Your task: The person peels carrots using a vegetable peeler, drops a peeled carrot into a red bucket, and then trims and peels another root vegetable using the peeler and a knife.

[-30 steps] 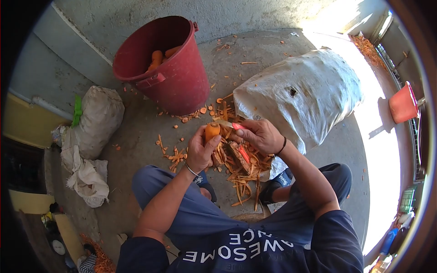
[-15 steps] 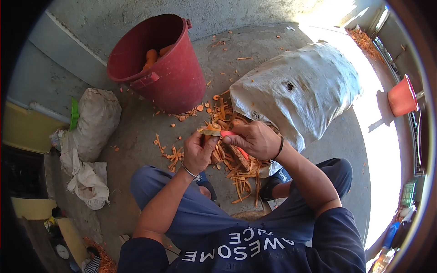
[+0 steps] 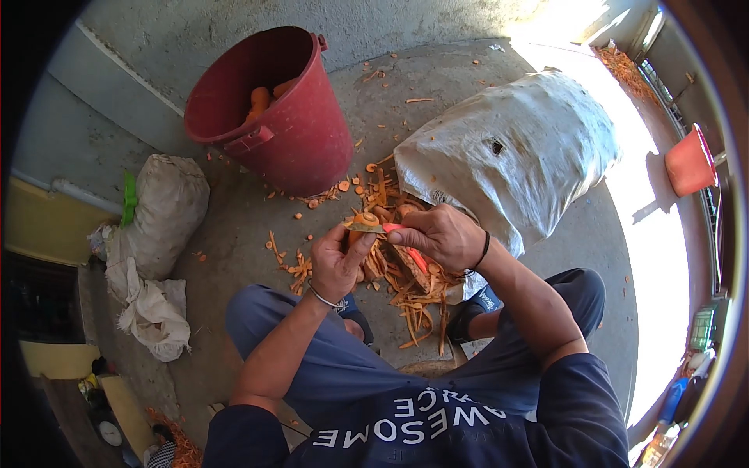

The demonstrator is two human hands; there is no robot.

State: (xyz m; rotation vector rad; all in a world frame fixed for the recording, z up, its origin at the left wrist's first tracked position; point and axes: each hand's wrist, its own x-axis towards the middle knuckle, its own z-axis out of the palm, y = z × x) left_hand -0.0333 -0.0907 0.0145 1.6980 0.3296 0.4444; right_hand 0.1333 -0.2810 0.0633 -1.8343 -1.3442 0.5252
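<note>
My left hand is closed around an upright carrot, its thick end showing above the fingers. A knife with a red-pink handle is gripped in my right hand. Its blade lies across the carrot near the top, close to my left thumb. Below my hands is a heap of carrot peelings, with some whole carrots among it. A second red-pink handled tool lies on the heap, partly hidden by my right hand.
A dark red bucket with carrots inside stands at the upper left. A large white sack lies at the upper right, its mouth towards the heap. Another sack leans at the left. A smaller red bucket is far right.
Both hands stay nearly in place, still holding the carrot and knife. The knife blade has shifted very slightly across the carrot's top.
</note>
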